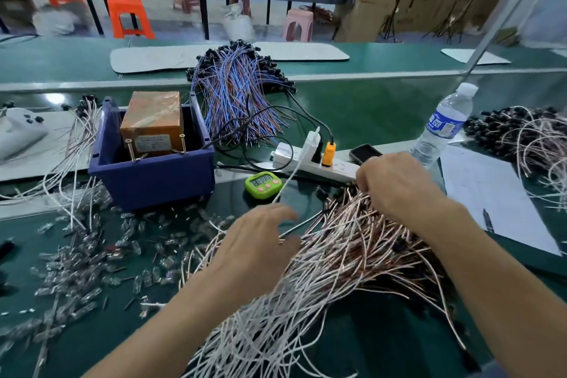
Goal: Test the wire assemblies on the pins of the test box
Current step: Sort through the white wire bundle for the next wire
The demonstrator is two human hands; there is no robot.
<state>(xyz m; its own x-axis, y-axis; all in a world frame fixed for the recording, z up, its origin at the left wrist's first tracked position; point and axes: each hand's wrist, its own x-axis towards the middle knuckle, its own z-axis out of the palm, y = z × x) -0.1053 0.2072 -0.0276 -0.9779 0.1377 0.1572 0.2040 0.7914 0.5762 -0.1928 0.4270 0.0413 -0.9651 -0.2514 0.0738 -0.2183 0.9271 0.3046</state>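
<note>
The pile of wire assemblies [337, 258], white and copper strands fanning toward the near edge, lies on the green bench [383, 107] right of centre. The right hand [395, 187] sits on the pile's far end, its fingers curled down into the strands and gripping some. The left hand [260, 242] rests on the pile's left edge with its fingers bent; a thin wire end shows by the thumb, but I cannot tell if it is pinched. The test box [150, 123], orange-brown with two brass pins [129, 149] standing up at its front, sits in a blue bin [153, 181] well left of the pile. Between them lie a green timer [263, 185] and a white power strip [313, 159]. Small clear parts [92, 255] litter the bench at left, and a water bottle [441, 126] stands beyond the right hand
</note>
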